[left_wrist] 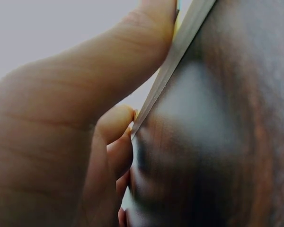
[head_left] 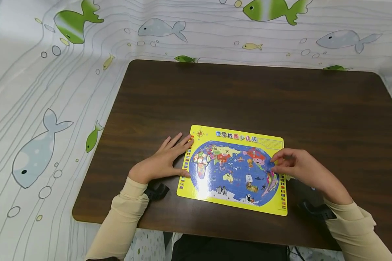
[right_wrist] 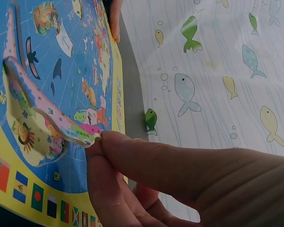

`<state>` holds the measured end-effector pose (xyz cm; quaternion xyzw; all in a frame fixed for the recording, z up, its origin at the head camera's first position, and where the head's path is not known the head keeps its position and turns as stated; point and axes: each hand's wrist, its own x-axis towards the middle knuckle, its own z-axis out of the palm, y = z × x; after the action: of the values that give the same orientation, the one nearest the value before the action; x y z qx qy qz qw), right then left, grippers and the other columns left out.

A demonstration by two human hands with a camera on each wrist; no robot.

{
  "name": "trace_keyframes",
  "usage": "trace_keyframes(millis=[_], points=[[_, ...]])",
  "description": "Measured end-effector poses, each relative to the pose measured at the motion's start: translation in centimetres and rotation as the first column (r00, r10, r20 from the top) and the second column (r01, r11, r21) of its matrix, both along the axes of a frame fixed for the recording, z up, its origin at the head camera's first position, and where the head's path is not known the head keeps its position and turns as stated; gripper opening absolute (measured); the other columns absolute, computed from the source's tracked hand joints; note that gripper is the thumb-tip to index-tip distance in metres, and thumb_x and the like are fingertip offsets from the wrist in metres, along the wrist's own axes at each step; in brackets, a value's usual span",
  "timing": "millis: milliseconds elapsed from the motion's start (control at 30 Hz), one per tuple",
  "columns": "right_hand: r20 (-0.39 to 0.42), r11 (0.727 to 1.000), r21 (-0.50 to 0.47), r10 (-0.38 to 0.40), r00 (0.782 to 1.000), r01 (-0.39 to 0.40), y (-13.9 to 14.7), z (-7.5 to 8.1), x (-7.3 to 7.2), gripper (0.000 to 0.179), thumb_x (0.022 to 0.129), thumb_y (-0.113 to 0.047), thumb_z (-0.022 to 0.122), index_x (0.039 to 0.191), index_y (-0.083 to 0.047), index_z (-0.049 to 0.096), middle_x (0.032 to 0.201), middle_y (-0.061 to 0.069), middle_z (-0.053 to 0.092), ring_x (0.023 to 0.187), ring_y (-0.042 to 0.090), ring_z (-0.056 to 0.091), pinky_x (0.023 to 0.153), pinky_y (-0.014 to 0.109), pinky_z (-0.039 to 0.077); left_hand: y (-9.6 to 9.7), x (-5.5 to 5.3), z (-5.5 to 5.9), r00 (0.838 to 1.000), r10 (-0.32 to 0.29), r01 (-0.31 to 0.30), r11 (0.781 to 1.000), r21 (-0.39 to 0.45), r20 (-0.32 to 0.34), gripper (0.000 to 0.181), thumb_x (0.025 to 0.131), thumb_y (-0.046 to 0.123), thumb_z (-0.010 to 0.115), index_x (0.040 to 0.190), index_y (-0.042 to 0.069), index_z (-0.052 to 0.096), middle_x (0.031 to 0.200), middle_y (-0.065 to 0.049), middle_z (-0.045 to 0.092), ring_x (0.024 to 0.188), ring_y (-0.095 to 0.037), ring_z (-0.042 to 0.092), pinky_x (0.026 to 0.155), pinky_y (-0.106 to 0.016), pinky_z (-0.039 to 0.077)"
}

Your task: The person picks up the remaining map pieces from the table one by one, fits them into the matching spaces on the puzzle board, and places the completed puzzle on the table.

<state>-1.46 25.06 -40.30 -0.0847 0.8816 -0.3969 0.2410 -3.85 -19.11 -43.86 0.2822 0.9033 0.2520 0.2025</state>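
A yellow-bordered world map puzzle board (head_left: 277,209) lies on the table near its front edge. My left hand (head_left: 161,161) rests at the board's left edge with fingers spread, its thumb and fingertips on the border. Between thumb and fingers, my right hand (head_left: 297,168) pinches one end of a South America puzzle piece (right_wrist: 57,122), pink along its side. That piece is tilted up over its recess (right_wrist: 34,149), which shows a printed picture inside. The red North America piece (head_left: 256,155) and the Africa pieces (head_left: 201,169) lie within the blue map.
The dark wooden table (head_left: 235,96) extends behind and to both sides of the board. A fish-patterned white cloth (head_left: 212,40) rises behind the table and along its left side. Black wrist straps (head_left: 156,191) sit at both wrists, close over the tabletop.
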Motion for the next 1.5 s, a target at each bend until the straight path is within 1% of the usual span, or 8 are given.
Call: trace_keyframes(millis=[300, 567, 667, 767, 900, 1100, 1267, 1500], points=[[-0.053, 0.998, 0.054, -0.03, 0.998, 0.033, 0.0, 0.2, 0.0, 0.03, 0.09, -0.012, 0.082, 0.114, 0.0, 0.068, 0.093, 0.01, 0.059, 0.077, 0.015, 0.067, 0.061, 0.023, 0.053, 0.0, -0.2, -0.1, 1.0, 0.001, -0.001, 1.0, -0.002, 0.002, 0.114, 0.082, 0.058, 0.082, 0.168, 0.02, 0.018, 0.178, 0.001, 0.007, 0.165, -0.033, -0.003, 0.131, -0.062, -0.004], [-0.014, 0.999, 0.026, -0.043, 0.999, 0.044, -0.6, 0.2, 0.5, 0.026, 0.091, -0.014, 0.082, 0.108, -0.001, 0.067, 0.087, 0.009, 0.046, 0.075, 0.015, 0.065, 0.054, 0.025, 0.046, 0.1, -0.2, 0.0, 1.0, 0.001, -0.001, 1.0, -0.023, 0.001, 0.116, 0.081, 0.059, 0.082, 0.169, 0.021, 0.016, 0.178, 0.003, 0.006, 0.165, -0.032, -0.004, 0.131, -0.06, -0.004], [0.006, 0.999, 0.021, -0.039, 0.999, 0.039, -0.8, 0.1, 0.5, 0.026, 0.09, -0.014, 0.082, 0.107, -0.001, 0.066, 0.083, 0.008, 0.041, 0.069, 0.014, 0.06, 0.05, 0.025, 0.042, 0.1, -0.2, 0.1, 1.0, 0.001, -0.001, 1.0, -0.021, 0.0, 0.116, 0.081, 0.059, 0.082, 0.169, 0.021, 0.017, 0.178, 0.002, 0.007, 0.165, -0.033, -0.004, 0.131, -0.061, -0.004], [-0.008, 0.998, 0.042, -0.036, 0.999, 0.036, -1.0, 0.2, 0.5, 0.024, 0.09, -0.014, 0.082, 0.105, -0.003, 0.067, 0.077, 0.006, 0.039, 0.061, 0.014, 0.05, 0.048, 0.024, 0.039, 0.1, -0.3, 0.2, 1.0, 0.001, -0.001, 1.0, -0.015, -0.001, 0.115, 0.081, 0.058, 0.082, 0.168, 0.02, 0.017, 0.178, 0.001, 0.007, 0.165, -0.033, -0.003, 0.131, -0.062, -0.004], [-0.043, 0.995, 0.093, -0.027, 0.999, 0.03, -1.3, 0.1, 0.6, 0.021, 0.09, -0.014, 0.082, 0.102, -0.005, 0.068, 0.072, 0.003, 0.04, 0.057, 0.015, 0.041, 0.048, 0.025, 0.036, 0.2, -0.3, 0.3, 1.0, 0.002, -0.002, 1.0, -0.018, 0.002, 0.115, 0.082, 0.058, 0.082, 0.168, 0.02, 0.016, 0.178, 0.001, 0.006, 0.165, -0.032, -0.004, 0.132, -0.06, -0.005], [-0.067, 0.995, 0.099, 0.01, 0.998, -0.003, -1.5, -0.3, 1.4, 0.017, 0.091, -0.011, 0.08, 0.102, -0.007, 0.068, 0.078, 0.003, 0.042, 0.064, 0.013, 0.044, 0.052, 0.025, 0.039, 0.2, 0.4, -0.1, 1.0, 0.01, -0.009, 1.0, -0.023, 0.024, 0.115, 0.082, 0.059, 0.081, 0.168, 0.021, 0.015, 0.178, 0.002, 0.006, 0.166, -0.031, -0.005, 0.132, -0.059, -0.005], [-0.097, 0.997, 0.068, 0.041, 0.994, -0.034, -1.8, -0.3, 1.7, 0.018, 0.09, -0.009, 0.081, 0.103, -0.006, 0.068, 0.083, 0.003, 0.048, 0.072, 0.01, 0.052, 0.059, 0.021, 0.046, 0.1, 0.6, -0.3, 1.0, 0.01, -0.009, 1.0, -0.023, 0.022, 0.114, 0.082, 0.058, 0.081, 0.168, 0.02, 0.016, 0.178, 0.001, 0.006, 0.165, -0.032, -0.004, 0.132, -0.059, -0.004], [-0.156, 0.995, 0.076, 0.068, 0.985, -0.057, -2.1, -0.2, 1.8, 0.019, 0.088, -0.002, 0.081, 0.105, -0.006, 0.071, 0.095, 0.004, 0.068, 0.082, 0.011, 0.064, 0.073, 0.019, 0.058, 0.1, 0.2, 0.0, 1.0, 0.011, -0.011, 1.0, -0.023, 0.006, 0.114, 0.082, 0.057, 0.081, 0.168, 0.02, 0.017, 0.178, 0.001, 0.007, 0.165, -0.032, -0.004, 0.132, -0.06, -0.004]])
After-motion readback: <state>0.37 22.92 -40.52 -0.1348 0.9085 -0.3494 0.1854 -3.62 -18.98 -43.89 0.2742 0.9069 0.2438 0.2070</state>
